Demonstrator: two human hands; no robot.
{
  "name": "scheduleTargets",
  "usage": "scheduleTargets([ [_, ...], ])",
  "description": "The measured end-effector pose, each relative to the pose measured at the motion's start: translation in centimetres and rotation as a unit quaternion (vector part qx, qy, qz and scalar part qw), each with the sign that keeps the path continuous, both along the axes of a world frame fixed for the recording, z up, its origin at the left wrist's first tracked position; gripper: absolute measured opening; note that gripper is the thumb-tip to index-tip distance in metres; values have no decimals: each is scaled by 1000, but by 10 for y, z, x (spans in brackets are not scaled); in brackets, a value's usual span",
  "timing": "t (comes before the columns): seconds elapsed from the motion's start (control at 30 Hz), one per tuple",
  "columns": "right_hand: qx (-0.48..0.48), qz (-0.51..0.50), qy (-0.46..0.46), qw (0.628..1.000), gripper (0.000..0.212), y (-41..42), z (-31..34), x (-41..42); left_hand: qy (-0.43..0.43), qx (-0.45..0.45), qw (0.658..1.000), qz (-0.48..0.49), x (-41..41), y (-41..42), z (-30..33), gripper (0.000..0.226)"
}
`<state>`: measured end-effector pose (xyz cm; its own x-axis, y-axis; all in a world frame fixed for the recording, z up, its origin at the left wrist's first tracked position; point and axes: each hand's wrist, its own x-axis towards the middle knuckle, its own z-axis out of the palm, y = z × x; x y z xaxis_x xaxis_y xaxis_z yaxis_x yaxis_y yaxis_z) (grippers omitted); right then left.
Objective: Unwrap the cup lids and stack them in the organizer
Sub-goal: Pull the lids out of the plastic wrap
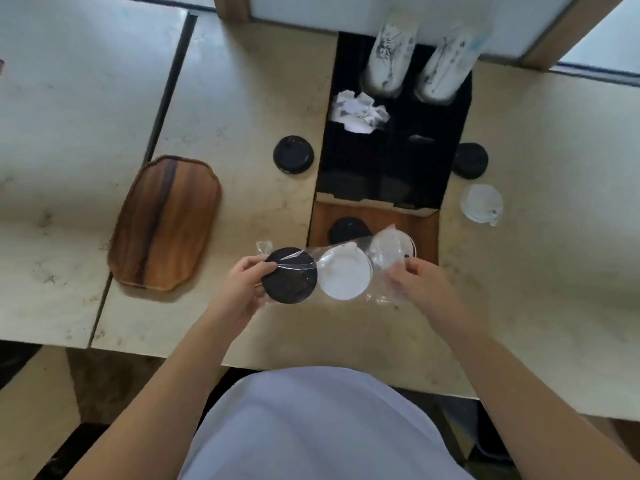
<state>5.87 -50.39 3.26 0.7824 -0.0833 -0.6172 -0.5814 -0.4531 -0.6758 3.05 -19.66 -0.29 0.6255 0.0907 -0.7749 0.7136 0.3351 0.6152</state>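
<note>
1. Your left hand (244, 282) grips the left end of a clear plastic wrapper (332, 268), fingers curled round the black lid (289, 276) inside it.
2. Your right hand (414, 280) pinches the right end of the same wrapper, thumb and fingers closed on the plastic just beside a clear lid (391, 249).
3. Between your two grips, inside the wrapper: a white lid (344, 277), touching the black lid on its left and lying just beside the clear one on its right. The three sit in a row, held above the table (242, 98).
4. Just beyond your grips: the organizer (394, 157), a black box with compartments and a wooden front section. One black lid (348, 230) lies in that wooden section, directly behind the wrapper.
5. Farther back in the organizer: crumpled white paper (360, 112) in a left compartment, and two white wrapped stacks (415, 60) leaning out of the rear. Contents of the stacks cannot be told.
6. Beyond your left grip, on the table beside the organizer's left wall: a loose black lid (293, 154).
7. Beyond your right grip, beside the organizer's right wall: another black lid (470, 165), and nearer you a clear lid (481, 204).
8. Left of your left grip: a wooden tray (166, 223) on the table.
</note>
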Motion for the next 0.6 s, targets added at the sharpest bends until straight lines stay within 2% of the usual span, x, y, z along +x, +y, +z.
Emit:
scheduleTargets([
  [0.13, 40, -6, 21, 999, 28, -37, -15, -26, 37, -3, 999, -34, -12, -32, -17, 17],
  [0.33, 50, -56, 54, 996, 23, -58, -50, -56, 48, 25, 998, -22, -14, -53, -18, 9],
  [0.5, 46, -76, 52, 995, 30, -56, -65, -58, 25, 60, 996, -62, -13, -49, -19, 22],
  [0.6, 40, -79, 55, 995, 25, -55, -68, -51, 14, 75, 995, -68, -12, -44, -19, 32],
])
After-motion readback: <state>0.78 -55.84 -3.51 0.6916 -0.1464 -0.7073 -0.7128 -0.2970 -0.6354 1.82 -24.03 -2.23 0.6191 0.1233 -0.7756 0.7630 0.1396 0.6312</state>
